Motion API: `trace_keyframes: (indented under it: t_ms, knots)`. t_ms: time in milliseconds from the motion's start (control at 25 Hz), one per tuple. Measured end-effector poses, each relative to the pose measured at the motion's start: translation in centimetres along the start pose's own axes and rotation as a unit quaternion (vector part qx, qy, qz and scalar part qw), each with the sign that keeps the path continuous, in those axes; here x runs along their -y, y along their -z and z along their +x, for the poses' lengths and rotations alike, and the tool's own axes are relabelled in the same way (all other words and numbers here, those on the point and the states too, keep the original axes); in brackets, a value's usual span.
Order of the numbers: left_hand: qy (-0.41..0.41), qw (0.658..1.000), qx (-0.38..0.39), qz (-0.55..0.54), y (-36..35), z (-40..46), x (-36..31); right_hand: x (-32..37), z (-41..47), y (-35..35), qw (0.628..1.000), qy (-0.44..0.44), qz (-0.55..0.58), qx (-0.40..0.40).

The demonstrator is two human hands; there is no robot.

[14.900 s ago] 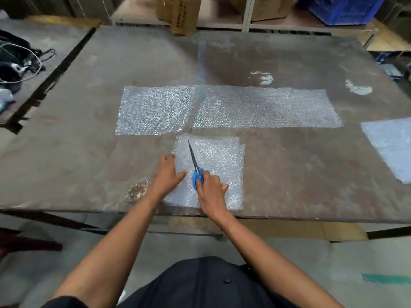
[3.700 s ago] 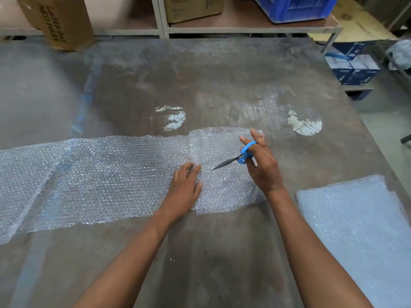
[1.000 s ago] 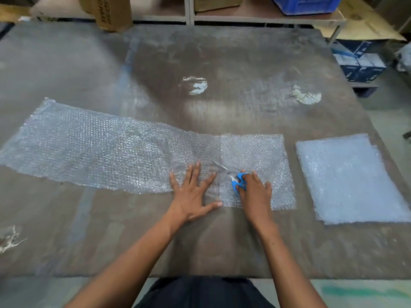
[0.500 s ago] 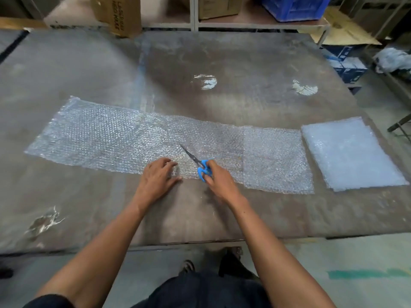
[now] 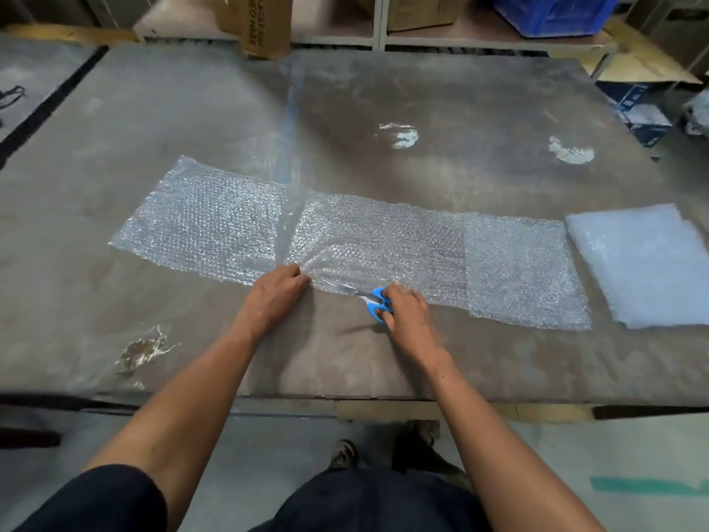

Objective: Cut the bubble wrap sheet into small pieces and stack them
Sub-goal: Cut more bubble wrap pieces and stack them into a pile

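On the table, a long sheet is spread flat, and its near edge is pinched by the curled fingers of the left hand. Just beside it, blue scissors are held in the closed grip of the right hand, the blades being at that same edge. At the right end of the sheet, a stack of cut pieces is laid.
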State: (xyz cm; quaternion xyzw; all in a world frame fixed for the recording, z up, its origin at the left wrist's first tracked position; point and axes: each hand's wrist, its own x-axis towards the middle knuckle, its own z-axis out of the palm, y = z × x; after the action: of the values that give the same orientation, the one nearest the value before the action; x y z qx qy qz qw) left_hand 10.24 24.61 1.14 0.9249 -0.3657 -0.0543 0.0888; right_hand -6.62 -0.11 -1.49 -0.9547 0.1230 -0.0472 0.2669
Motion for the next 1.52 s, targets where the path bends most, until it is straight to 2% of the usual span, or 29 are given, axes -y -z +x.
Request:
trace_keyframes:
  t_ms: [120,160,280,320,520,800,880,1000,1080,1280,1400,1520]
  knots:
    - [-0.085,0.994,-0.04,0.061,-2.0,-2.5,0.4,-0.5,-1.7,1.2,1.0,0.006,-0.017,0.011]
    - [-0.089,0.992,-0.057,0.064,-2.5,-3.4,0.7,-0.7,-2.3,1.3,1.0,0.005,-0.024,0.011]
    - [-0.015,0.99,-0.137,0.021,-2.8,-4.1,1.6,-0.5,-2.5,0.9,0.999,0.008,-0.04,-0.005]
    - [0.003,0.991,-0.136,0.013,-2.7,-4.0,2.3,0.3,-1.9,0.6,0.999,0.015,-0.043,0.002]
    - [0.114,0.993,0.039,0.011,-2.4,-3.7,5.9,7.1,2.2,-2.0,0.996,0.041,0.012,0.083]
    - [0.277,0.958,0.065,0.042,-2.2,-6.9,4.8,6.3,0.2,-3.4,0.995,0.034,-0.028,0.091]
    - [0.312,0.948,0.047,0.05,-1.9,-7.5,3.8,7.1,0.5,-3.5,0.994,0.052,-0.042,0.081]
    - [0.335,0.939,-0.041,0.07,-0.8,-7.4,3.3,9.4,1.9,-4.1,0.993,0.077,-0.056,0.071]
    - [0.343,0.934,-0.088,0.053,0.1,-7.3,5.1,11.6,2.6,-5.1,0.993,0.092,-0.028,0.065]
    - [0.37,0.916,-0.136,-0.077,0.8,-7.9,14.5,18.1,4.4,-8.7,0.991,0.091,0.052,0.088]
    - [0.365,0.918,-0.117,-0.098,1.3,-8.6,20.7,22.3,4.5,-11.4,0.989,0.073,0.088,0.089]
    - [0.295,0.952,-0.072,-0.036,2.3,-9.2,24.9,25.3,5.0,-14.4,0.994,0.057,0.062,0.074]
